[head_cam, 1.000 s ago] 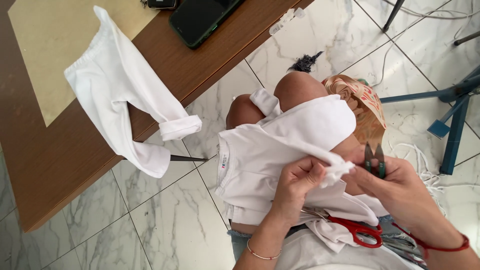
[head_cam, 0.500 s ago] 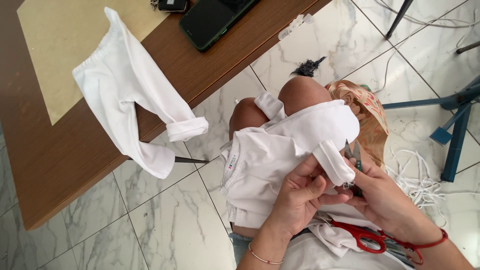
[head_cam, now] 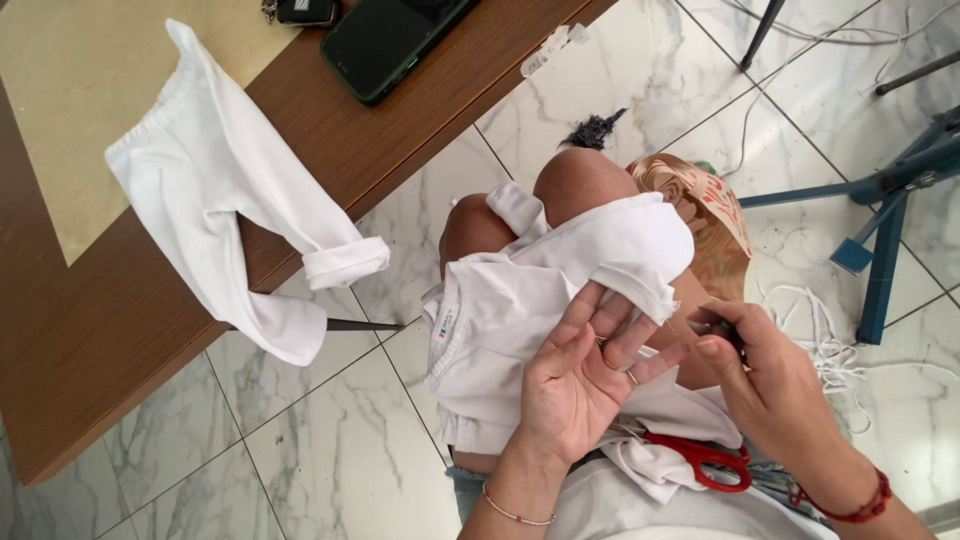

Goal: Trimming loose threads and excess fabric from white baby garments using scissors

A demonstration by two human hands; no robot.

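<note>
Since a moment ago I'm flattening my open left hand (head_cam: 580, 375) on the white shirt (head_cam: 520, 300), steadying its cuff; right hand (head_cam: 770, 385) beside it is pinching small snips (head_cam: 722, 325).

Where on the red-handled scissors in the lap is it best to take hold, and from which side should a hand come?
Probably by the red handle loops of the scissors. They lie uncovered on the white cloth, toward the right hand, while the blades run under the left hand. So come from above on the right side, with the right hand once it is free.
</note>
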